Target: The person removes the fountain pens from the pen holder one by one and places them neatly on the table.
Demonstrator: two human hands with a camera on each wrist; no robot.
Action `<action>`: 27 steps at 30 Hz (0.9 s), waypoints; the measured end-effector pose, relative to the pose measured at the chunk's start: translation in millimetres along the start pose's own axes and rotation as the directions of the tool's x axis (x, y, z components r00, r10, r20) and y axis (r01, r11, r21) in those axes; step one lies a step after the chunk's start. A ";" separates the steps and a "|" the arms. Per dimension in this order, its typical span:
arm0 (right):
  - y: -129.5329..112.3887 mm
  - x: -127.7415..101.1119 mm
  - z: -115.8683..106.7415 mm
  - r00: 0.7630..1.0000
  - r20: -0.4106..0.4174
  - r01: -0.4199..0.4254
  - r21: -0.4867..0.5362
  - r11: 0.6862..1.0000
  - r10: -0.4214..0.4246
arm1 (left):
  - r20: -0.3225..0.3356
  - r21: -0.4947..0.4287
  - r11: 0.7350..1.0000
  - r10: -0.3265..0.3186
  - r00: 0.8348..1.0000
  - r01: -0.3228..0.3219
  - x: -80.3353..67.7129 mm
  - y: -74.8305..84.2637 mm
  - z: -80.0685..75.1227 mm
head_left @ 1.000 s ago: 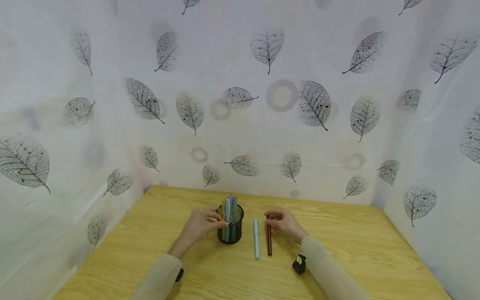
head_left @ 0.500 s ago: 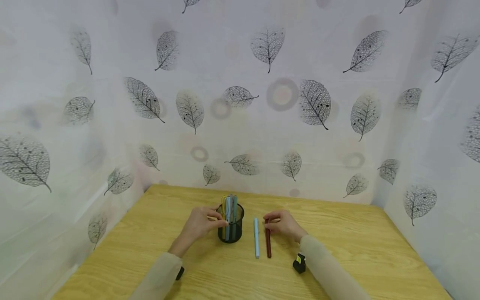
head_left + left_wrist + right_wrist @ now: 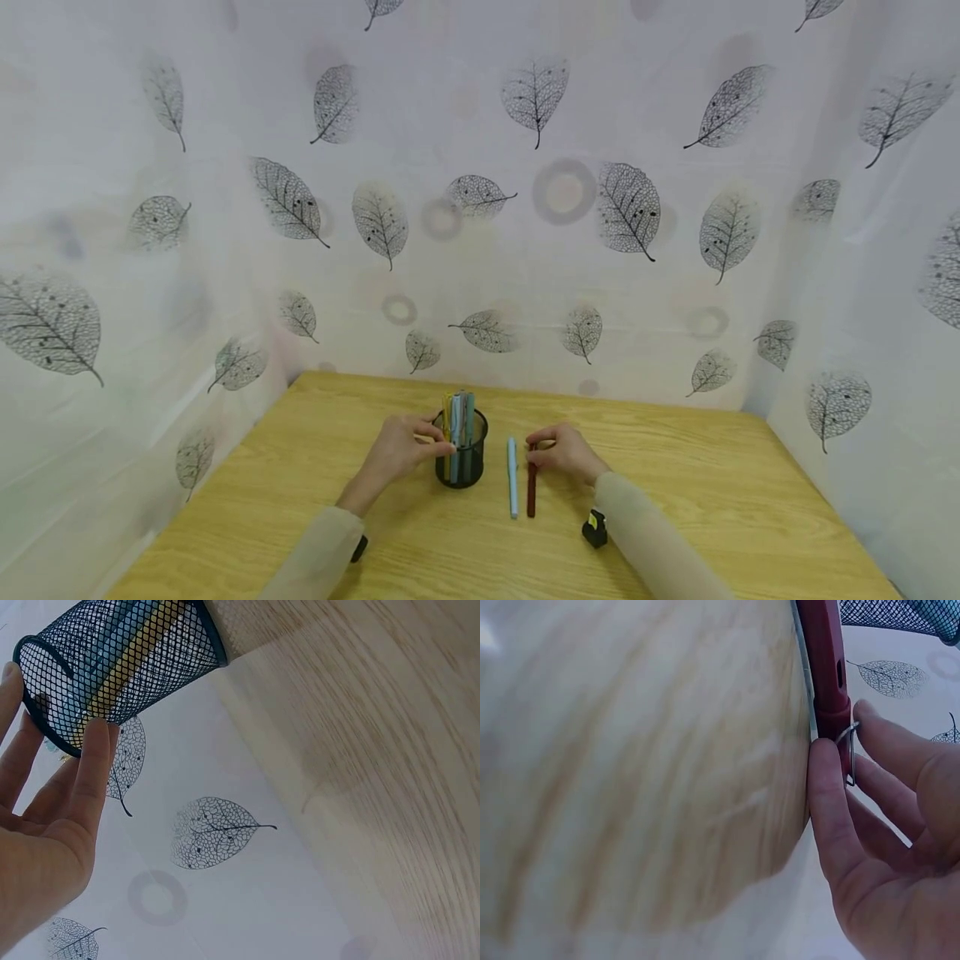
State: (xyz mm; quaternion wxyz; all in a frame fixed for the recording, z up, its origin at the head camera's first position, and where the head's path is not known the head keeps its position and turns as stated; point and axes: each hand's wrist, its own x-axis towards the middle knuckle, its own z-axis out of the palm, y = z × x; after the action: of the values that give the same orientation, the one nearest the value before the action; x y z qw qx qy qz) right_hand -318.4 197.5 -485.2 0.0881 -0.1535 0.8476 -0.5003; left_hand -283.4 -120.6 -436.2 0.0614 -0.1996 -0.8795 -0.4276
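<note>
Fingers of the left hand [image 3: 393, 454] curl against the left side of a black mesh cup [image 3: 461, 458], the fingertips [image 3: 96, 742] pressing its wire wall near the rim, so the hand grips the cup. It stands upright on the wooden bench [image 3: 720, 500], left of the middle, and holds several pens [image 3: 457, 417] standing on end, yellow, pale blue and grey-green among them.

To the right, the right hand [image 3: 566, 454] pinches the far end of a dark red pen [image 3: 532, 492] that lies flat on the bench, pointing towards the near edge. In the right wrist view the thumb and a fingertip [image 3: 870, 724] close on the pen at its metal clip [image 3: 847, 750]. A light blue pen [image 3: 512, 479] lies just left of the red one, roughly parallel to it, between it and the cup. White cloth printed with grey leaves [image 3: 630, 208] hangs behind and to both sides.
</note>
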 end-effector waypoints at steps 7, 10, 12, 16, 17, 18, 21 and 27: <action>-1.3 -1.2 -2.0 0.998 0.033 0.060 -0.086 0.994 -0.057 | 0.004 -0.005 1.000 -0.008 1.000 0.008 0.0 -0.2 0.1; -1.9 -0.9 -2.8 0.997 0.052 0.069 -0.086 0.994 -0.065 | 0.001 0.002 1.000 0.001 1.000 -0.001 0.3 -0.6 0.4; -2.0 -0.9 -3.3 0.996 0.059 0.066 -0.091 0.994 -0.061 | 0.000 0.001 1.000 0.006 1.000 -0.006 0.3 -0.1 0.2; -2.4 -1.9 -4.9 0.996 0.075 0.064 -0.097 0.993 -0.057 | 0.000 -0.001 1.000 0.010 1.000 -0.010 0.4 0.2 0.3; -2.8 -2.4 -5.3 0.995 0.081 0.062 -0.094 0.994 -0.055 | 0.001 -0.002 1.000 0.009 1.000 -0.009 0.5 0.3 0.3; -3.1 -2.8 -5.7 0.995 0.085 0.061 -0.091 0.994 -0.054 | 0.003 0.000 1.000 0.004 1.000 -0.004 0.6 -0.1 0.5; -3.3 -3.7 -6.8 0.994 0.100 0.051 -0.079 0.996 -0.043 | 0.002 0.005 1.000 0.000 1.000 0.000 0.5 -0.6 0.7; -0.5 -4.0 -8.8 0.992 0.122 0.050 -0.053 0.997 -0.043 | -0.002 0.012 1.000 0.002 1.000 -0.002 0.4 -0.2 0.6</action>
State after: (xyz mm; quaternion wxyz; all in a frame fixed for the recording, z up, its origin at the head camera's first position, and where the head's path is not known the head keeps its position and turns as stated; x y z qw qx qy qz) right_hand -317.3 205.8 -480.5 0.1233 -0.2056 0.8506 -0.4680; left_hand -283.9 -120.1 -436.6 0.0637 -0.1997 -0.8818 -0.4224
